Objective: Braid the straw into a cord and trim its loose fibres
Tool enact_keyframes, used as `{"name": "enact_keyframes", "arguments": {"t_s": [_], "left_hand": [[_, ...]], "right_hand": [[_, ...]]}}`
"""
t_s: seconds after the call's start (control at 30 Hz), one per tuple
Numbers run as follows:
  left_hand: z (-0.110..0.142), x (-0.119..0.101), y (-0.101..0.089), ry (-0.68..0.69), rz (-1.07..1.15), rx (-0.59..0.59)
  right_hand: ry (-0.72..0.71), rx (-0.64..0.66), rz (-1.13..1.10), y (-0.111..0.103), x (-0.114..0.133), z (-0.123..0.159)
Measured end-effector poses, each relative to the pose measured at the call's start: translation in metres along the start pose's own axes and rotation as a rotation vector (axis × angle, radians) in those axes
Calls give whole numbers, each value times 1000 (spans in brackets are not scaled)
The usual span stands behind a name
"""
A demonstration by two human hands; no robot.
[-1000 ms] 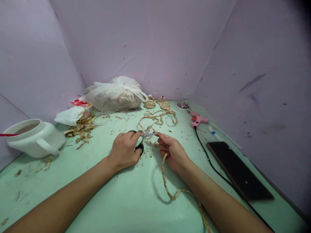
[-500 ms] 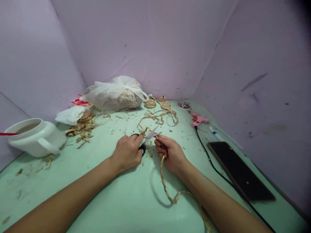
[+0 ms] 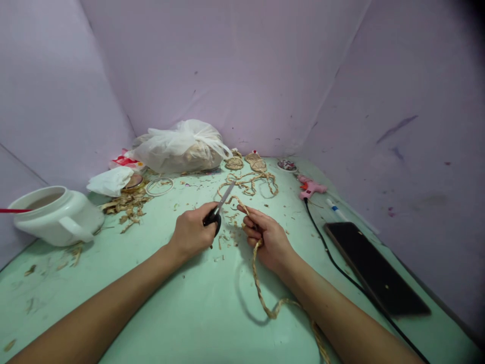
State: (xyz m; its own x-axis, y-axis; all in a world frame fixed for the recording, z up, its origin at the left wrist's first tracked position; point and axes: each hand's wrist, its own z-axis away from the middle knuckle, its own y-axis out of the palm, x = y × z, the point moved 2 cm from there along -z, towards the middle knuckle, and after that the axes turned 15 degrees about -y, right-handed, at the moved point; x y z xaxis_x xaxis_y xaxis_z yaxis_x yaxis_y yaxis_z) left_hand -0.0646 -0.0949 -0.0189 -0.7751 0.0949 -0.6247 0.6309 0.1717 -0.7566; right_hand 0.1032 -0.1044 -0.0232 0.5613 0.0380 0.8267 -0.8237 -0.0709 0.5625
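My left hand [image 3: 192, 228] is closed round the black handles of a pair of scissors [image 3: 226, 197]; the blades are together and point up and away. Across from it, my right hand [image 3: 267, 235] pinches a braided straw-coloured cord [image 3: 256, 275]. One length of the cord droops from this hand to the table and runs under my right forearm. The other side leads forward from my fingertips toward a loose tangle of cord [image 3: 271, 182] farther back. The scissor blades stand apart from the pinched part. Small fibre scraps [image 3: 227, 237] lie between the hands.
A white ceramic pot [image 3: 56, 215] stands at left, beside dried fibre scraps [image 3: 123, 205] and a white ring [image 3: 159, 186]. Behind are a stuffed plastic bag [image 3: 182, 146] and woven discs [image 3: 234, 163]. At right lie a pink glue gun [image 3: 311, 187], its black cable and a phone [image 3: 375, 268].
The scissors have shut and drawn back left from the cord, with my left hand turning. Fresh small scraps show on the table between the hands. My right hand keeps its place.
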Motion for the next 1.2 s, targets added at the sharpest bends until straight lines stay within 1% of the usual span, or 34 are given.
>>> {"name": "enact_keyframes", "arguments": {"t_s": [0.07,0.17,0.23,0.27,0.33,0.4,0.5,0.67,0.8,0.9,0.97,1.0,1.1,1.13,1.17,1.2], "left_hand": [[-3,3,1,-64,153,2],[-6,4,3,-142,375,64],[-6,2,4,-180,475,95],[-6,2,4,-187,491,97],[-4,2,3,-167,436,85],[-3,2,2,-121,314,68],[-2,4,3,-82,173,64],[0,2,0,-70,68,35],[6,-6,-3,25,-52,24],[8,-8,-3,62,-53,26],[5,-6,-2,9,62,43],[3,-5,-2,-44,166,63],[-5,-2,-1,-263,542,156],[-7,-2,-2,-325,632,182],[-8,-3,-2,-363,685,203],[-9,-3,-3,-374,703,223]], "right_hand": [[6,1,-7,0,-1,-1],[1,4,3,0,-3,0],[-4,6,14,1,-3,0],[-4,6,17,2,-3,1],[-1,-1,19,3,-3,1],[-4,-30,35,3,-3,1],[-44,-64,72,4,-5,1],[-86,-47,54,4,-5,0],[-100,-49,35,3,-1,0],[-119,-47,93,2,-1,0],[-119,-56,157,1,-1,1],[-122,-63,195,1,-2,2],[-148,-64,302,2,-1,4],[-157,-61,324,2,-1,4],[-164,-58,334,3,-1,4],[-168,-55,329,3,0,4]]}}
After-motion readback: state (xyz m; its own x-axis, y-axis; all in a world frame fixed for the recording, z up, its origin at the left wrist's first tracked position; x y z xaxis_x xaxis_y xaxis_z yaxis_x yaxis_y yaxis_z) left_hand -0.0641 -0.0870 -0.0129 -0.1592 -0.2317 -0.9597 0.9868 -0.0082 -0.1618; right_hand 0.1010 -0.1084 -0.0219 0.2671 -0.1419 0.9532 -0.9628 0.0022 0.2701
